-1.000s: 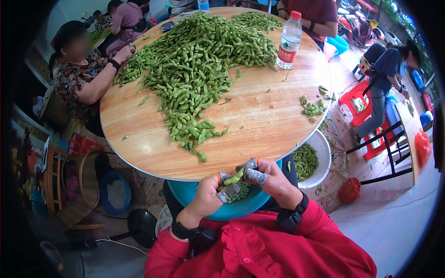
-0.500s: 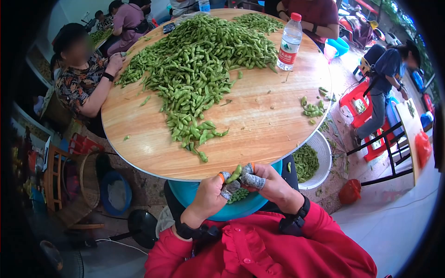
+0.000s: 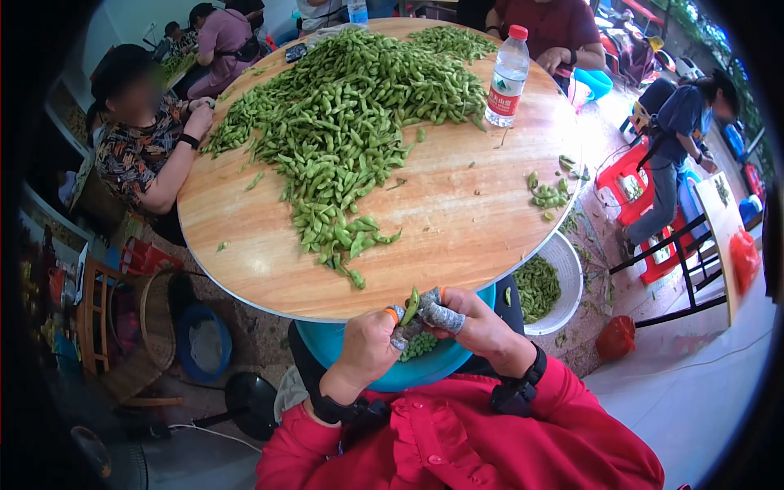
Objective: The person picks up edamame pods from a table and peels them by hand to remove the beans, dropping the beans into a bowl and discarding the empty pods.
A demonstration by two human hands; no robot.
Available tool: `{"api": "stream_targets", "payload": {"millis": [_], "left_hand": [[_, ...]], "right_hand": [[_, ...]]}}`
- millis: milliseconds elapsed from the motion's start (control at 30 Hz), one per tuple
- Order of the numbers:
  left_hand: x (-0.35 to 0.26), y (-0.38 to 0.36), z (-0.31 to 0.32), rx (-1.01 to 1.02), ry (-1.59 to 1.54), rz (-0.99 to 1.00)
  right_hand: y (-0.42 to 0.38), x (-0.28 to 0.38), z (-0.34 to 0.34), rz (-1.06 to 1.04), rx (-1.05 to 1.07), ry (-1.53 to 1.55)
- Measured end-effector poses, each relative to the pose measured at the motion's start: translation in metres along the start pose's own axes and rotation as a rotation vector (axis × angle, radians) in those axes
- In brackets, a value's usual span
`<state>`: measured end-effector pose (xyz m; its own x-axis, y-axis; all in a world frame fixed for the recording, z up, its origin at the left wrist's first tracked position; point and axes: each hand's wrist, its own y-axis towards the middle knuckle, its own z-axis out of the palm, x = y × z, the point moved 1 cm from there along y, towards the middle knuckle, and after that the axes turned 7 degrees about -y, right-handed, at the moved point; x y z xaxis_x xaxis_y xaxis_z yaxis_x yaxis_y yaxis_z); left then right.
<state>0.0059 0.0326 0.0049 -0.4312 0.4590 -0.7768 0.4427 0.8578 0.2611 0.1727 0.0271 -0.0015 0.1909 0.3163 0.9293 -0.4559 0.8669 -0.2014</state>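
Note:
Over a blue basin, my left hand and my right hand meet at the table's near edge. Grey finger covers with orange bands wrap some fingertips. One green edamame pod stands upright between them, gripped by both hands' fingers. Shelled green beans lie in the basin below, partly hidden by my hands. A large heap of edamame pods spreads over the round wooden table, its narrow tail pointing towards me.
A water bottle stands right of the heap. A few loose pods lie at the table's right edge. Below it, a white basket holds green pods or husks. Co-workers sit around, one at the left and one at the far right.
The pod has turned more upright between my fingers, and my right fingers have shifted slightly left against it. Both hands stay over the basin.

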Motion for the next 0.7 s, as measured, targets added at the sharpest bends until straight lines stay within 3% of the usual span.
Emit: {"api": "stream_targets", "payload": {"millis": [367, 700], "left_hand": [[-0.004, 0.002, -0.001, -0.012, 0.179, 0.071], [0.0, -0.003, 0.005, -0.087, 0.052, 0.097]], "right_hand": [[0.001, 0.003, -0.001, -0.017, 0.0, -0.087], [0.001, -0.009, -0.003, -0.021, 0.022, 0.015]]}}
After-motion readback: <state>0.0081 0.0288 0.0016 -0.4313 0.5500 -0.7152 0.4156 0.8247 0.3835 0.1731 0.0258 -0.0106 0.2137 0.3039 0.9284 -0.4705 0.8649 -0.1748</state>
